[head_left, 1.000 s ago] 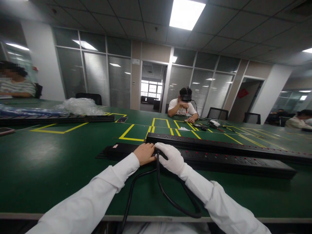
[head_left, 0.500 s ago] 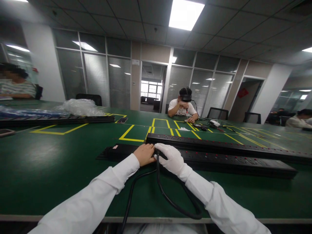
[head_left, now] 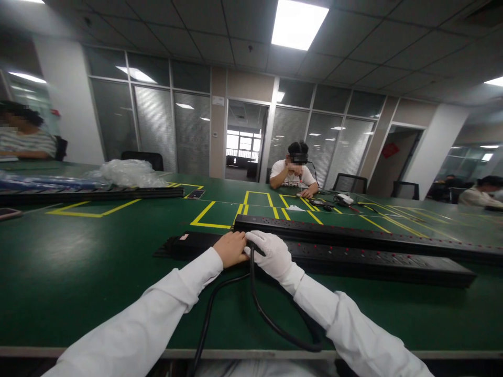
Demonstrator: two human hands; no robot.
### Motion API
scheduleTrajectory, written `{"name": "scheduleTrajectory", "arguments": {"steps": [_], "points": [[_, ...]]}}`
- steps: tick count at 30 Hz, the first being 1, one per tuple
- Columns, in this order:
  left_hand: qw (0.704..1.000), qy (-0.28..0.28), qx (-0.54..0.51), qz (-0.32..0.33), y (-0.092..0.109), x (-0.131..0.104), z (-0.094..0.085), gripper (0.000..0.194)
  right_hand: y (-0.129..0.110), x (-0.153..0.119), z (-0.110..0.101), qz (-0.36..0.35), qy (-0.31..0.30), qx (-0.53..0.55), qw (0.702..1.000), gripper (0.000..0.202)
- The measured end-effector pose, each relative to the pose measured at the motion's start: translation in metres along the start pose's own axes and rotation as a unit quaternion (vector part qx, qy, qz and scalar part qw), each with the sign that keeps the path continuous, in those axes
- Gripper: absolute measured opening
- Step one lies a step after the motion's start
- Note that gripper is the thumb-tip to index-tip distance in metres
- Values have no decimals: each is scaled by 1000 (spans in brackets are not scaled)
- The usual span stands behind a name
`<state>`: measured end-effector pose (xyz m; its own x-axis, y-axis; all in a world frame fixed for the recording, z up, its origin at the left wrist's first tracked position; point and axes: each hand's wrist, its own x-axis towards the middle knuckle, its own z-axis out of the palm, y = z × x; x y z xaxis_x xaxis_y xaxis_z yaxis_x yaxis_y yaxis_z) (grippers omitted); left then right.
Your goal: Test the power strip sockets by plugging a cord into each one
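A long black power strip [head_left: 377, 263] with red-marked sockets lies across the table before me. My bare left hand [head_left: 231, 249] rests over it near its left part, fingers curled across the top. Right beside it, my right hand [head_left: 272, 255], in a white dotted glove, closes around a thick black cable [head_left: 257, 309] where it meets the strip. The two hands touch at the fingertips and hide that spot. From there the cable loops down toward the table's front edge and crosses itself. A second black power strip [head_left: 353, 233] lies just behind the first.
The green table [head_left: 118, 283] has yellow tape outlines [head_left: 212, 225]. Black bars [head_left: 118, 196] and clear plastic wrap [head_left: 129, 173] lie at the left. A phone [head_left: 195, 194] lies farther back. Across the table sits a person [head_left: 293, 173] beside cables and small items.
The view has shifted very slightly. My hands keep the same hold on the power strip and cable.
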<state>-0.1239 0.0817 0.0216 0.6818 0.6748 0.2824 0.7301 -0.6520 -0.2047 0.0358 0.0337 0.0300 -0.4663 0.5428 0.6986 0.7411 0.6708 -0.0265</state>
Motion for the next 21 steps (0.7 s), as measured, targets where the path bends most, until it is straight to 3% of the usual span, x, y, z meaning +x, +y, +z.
{"name": "scheduleTrajectory", "arguments": {"steps": [6, 13, 21], "points": [[1000, 9, 2, 4, 0, 0, 2, 42, 6, 1, 3, 7, 12, 17, 1000, 28], [1000, 21, -9, 7, 0, 0, 1, 50, 12, 5, 8, 81, 26, 99, 991, 25], [1000, 24, 2, 11, 0, -1, 1, 46, 7, 1, 0, 12, 19, 40, 999, 26]]}}
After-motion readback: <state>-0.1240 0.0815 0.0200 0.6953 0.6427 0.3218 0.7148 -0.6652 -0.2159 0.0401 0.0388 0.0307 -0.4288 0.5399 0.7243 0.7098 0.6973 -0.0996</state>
